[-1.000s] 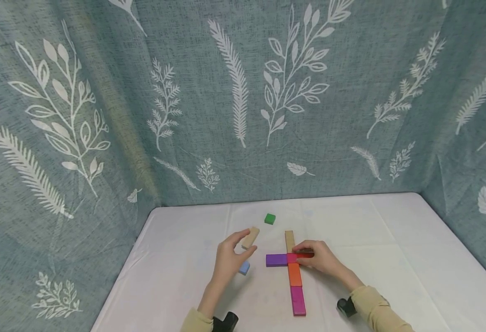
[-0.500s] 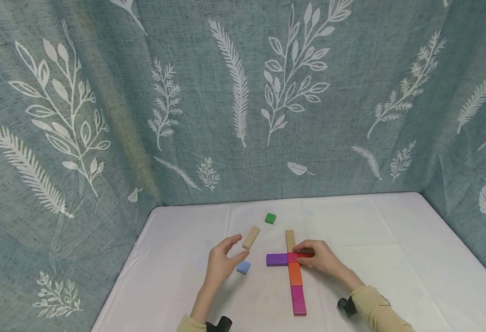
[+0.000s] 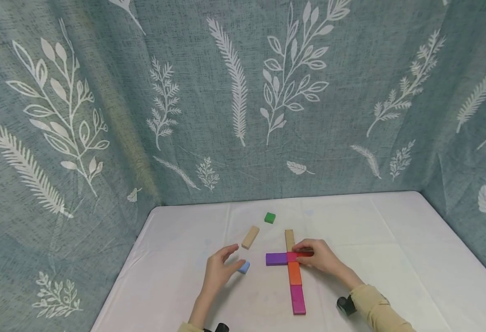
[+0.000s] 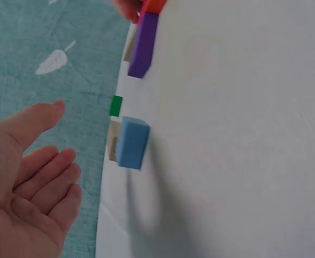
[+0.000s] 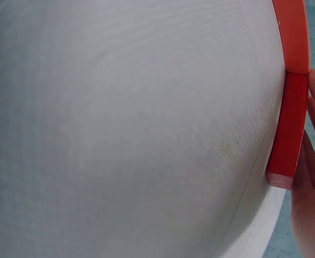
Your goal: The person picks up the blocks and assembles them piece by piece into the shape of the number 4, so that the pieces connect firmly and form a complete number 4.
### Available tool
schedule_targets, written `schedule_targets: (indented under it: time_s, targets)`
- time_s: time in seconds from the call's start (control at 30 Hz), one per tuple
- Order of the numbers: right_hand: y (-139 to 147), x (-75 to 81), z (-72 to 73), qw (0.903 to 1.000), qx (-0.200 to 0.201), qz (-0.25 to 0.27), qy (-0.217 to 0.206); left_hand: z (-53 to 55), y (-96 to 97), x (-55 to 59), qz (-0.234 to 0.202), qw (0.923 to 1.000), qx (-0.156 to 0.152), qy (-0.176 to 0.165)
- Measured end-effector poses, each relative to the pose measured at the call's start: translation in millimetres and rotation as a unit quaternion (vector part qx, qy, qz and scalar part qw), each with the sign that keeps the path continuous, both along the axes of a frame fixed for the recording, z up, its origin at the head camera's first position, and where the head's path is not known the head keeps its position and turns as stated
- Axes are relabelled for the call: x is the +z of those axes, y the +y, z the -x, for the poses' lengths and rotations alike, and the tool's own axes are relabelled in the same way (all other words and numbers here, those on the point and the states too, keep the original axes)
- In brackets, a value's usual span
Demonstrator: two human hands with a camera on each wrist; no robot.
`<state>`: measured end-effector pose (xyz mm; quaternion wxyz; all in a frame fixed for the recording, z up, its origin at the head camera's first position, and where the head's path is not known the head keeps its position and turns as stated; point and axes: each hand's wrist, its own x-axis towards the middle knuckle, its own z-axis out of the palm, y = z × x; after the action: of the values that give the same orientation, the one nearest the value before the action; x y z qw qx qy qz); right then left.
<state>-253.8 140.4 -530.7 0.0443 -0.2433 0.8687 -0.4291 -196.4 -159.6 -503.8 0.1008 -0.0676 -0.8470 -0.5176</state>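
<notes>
Your right hand (image 3: 321, 258) is bent over the right arm of a cross of blocks, fingers on the red block (image 5: 289, 129); with thumb and fingertips partly hiding each other, I can't tell whether you pinch it or merely rest on it. The red block lies flat with its long axis running left to right, one end pointing in to the cross's centre and the other out to your right, under your palm. At the centre sits a pinkish-red piece (image 3: 291, 257). Opposite the red one, the purple block (image 3: 276, 259) also runs left to right. The orange block (image 3: 295, 273) points from the centre toward you, with the magenta block (image 3: 298, 299) end to end behind it, while the upper tan block (image 3: 289, 240) points away from you. Your left hand (image 3: 218, 272) holds nothing, thumb and fingers spread apart, near the blue block (image 4: 133, 142); the left wrist view shows a gap between them. Farther out, the loose tan block (image 3: 250, 237) lies slanted, its far end leaning right, and the small green block (image 3: 270, 217) lies beyond it. All rest on the white tablecloth (image 3: 350, 221), before a leaf-patterned curtain (image 3: 209, 92).
</notes>
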Motion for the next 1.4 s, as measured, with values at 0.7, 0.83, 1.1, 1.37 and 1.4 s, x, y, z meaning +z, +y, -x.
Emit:
schedule_targets:
  time_s: [0.7,0.83,1.1,1.37,1.4]
  targets:
    - [1,1.2,-0.4,1.0000,0.002,-0.004,0.003,-0.7,-8.8,-22.2,0.044,0.9961,-0.065,0.041]
    - [1,0.4,-0.2,1.0000,0.003,-0.003,0.004,0.9,-5.8,-24.1,0.041,0.9976,-0.056,-0.010]
    - [0,-0.7,-0.8,1.0000,0.006,0.001,0.003,1.6,-3.1,-24.5,0.058,0.9969,-0.041,-0.035]
    - [0,0.1,-2.2,1.0000,0.004,0.003,-0.003,3.1,-4.3,-26.3,0.065,0.9968,-0.041,-0.025]
    - [-1,0.2,-2.5,1.0000,0.003,0.003,-0.004,3.0,-4.3,-26.0,0.064,0.9968,-0.041,-0.024]
